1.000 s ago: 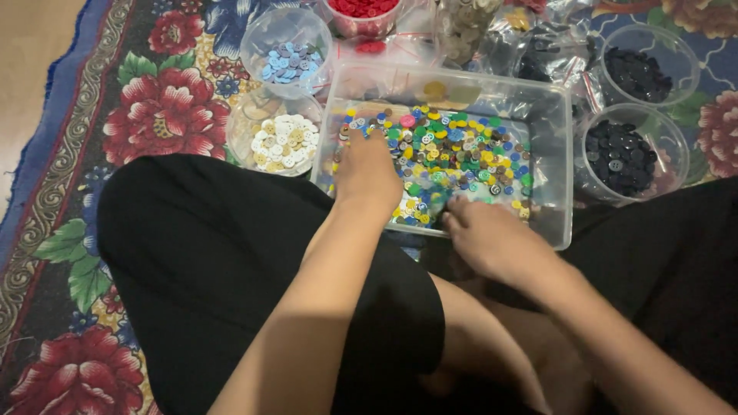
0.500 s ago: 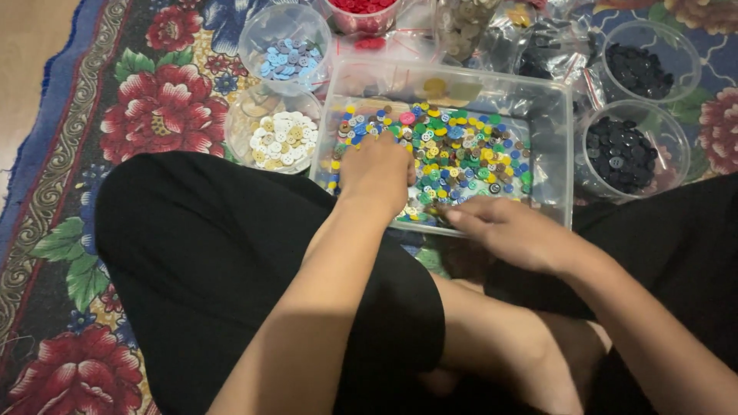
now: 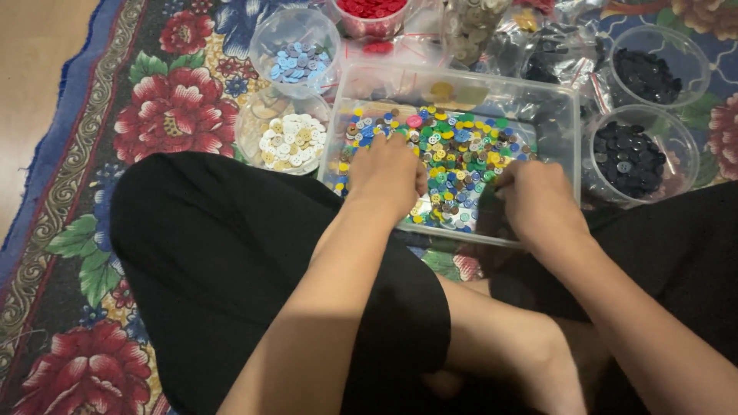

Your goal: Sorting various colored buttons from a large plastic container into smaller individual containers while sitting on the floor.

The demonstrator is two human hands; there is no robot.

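A clear rectangular plastic tub (image 3: 565, 107) on the carpet holds a layer of mixed coloured buttons (image 3: 461, 150). My left hand (image 3: 388, 173) rests palm down on the buttons at the tub's near left, fingers curled into the pile. Over the near right of the tub, my right hand (image 3: 538, 200) has its fingertips pinched down among the buttons; whether it holds one is hidden. I sit cross-legged in black shorts, knees on either side.
Round clear cups stand around the tub: blue buttons (image 3: 296, 61), white buttons (image 3: 288, 142), red buttons (image 3: 373, 9), and two of black buttons (image 3: 638, 157) (image 3: 653, 73). A jar of pale buttons (image 3: 473, 31) stands behind. A floral carpet (image 3: 169, 115) lies underneath; bare floor (image 3: 38, 77) at left.
My right hand has moved from the tub's near edge up into the buttons. My left hand has stayed on the pile, shifting slightly.
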